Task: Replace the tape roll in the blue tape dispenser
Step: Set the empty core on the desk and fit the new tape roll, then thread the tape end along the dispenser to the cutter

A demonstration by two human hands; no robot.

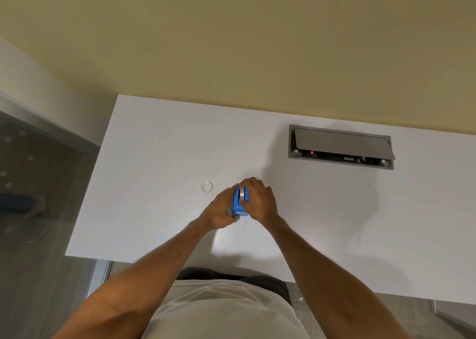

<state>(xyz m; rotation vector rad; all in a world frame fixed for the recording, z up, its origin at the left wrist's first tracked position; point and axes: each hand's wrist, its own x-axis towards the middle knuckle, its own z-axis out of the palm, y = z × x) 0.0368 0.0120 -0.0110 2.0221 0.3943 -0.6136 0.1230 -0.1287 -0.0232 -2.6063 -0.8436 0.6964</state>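
Nearest the camera is the person's pale shirt (221, 310), with both bare forearms reaching forward from it over the near edge of the white table (159, 158). The two hands meet above the middle of the tabletop, clasped from either side around the blue tape dispenser (240, 202). The left hand (221, 210) is curled around the dispenser's left flank and lower end, fingers wrapped under it so that only the knuckles and the back of the hand show. The right hand (260, 199) is closed over the right side and the top, its fingers bent down tightly — the fingertips themselves are hidden behind the blue body. Between the two blue side walls a narrow strip of something pale and grey shows (whether it is a tape roll or the hub cannot be told). Whether the dispenser rests on the table or is held just above it is also unclear; the hands' shadow falls on the surface below them. Just to the left of the hands, apart from them, a small clear ring (206, 186) lies flat on the table. Farther back and to the right, a grey cable box (341, 146) is set into the tabletop with its lid tilted open — a small red light glows inside. Beyond the table's far edge rises a yellowish wall (231, 42).
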